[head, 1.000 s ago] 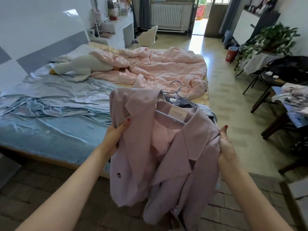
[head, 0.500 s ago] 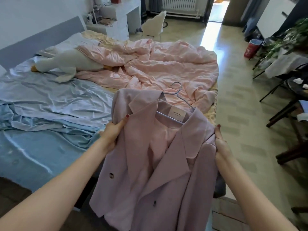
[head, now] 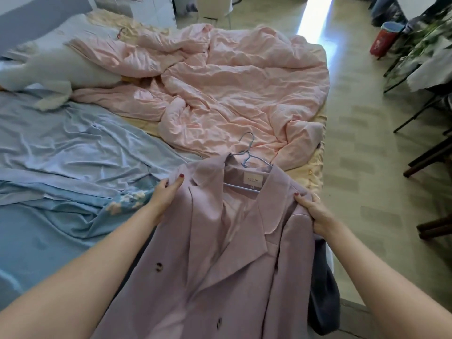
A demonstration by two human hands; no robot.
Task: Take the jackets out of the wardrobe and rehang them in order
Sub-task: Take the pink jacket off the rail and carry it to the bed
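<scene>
Nearest the camera, two bare forearms reach forward and hold up a mauve double-breasted jacket [head: 220,265] by its shoulders, its front facing the person and its lower part running out of the bottom of the view. The left hand [head: 166,192] grips the jacket's left shoulder, thumb on top of the cloth and the other fingers [head: 179,178] curled over the shoulder edge. The right hand [head: 315,214] pinches the other shoulder, its fingers closed round a bunched fold of the fabric. Dark buttons show on the front panel, and the lapels lie open over a pale pink lining. A darker grey-blue garment [head: 322,289] hangs behind the jacket's right side, only partly seen. The jacket sits on a pale blue wire hanger [head: 247,152], whose hook rises above the collar, with a cream label [head: 253,179] just below it inside the neck. Beyond the hands lies a bed [head: 315,167]: a crumpled blue sheet [head: 61,155] covers its left side and a rumpled pink quilt [head: 232,89] its right. Farther left rests a white plush toy [head: 61,69], touching the quilt's edge. At the far right, on the tiled floor [head: 354,143], stand dark furniture legs, a red container [head: 384,40] and a leafy plant [head: 430,37], blurred.
</scene>
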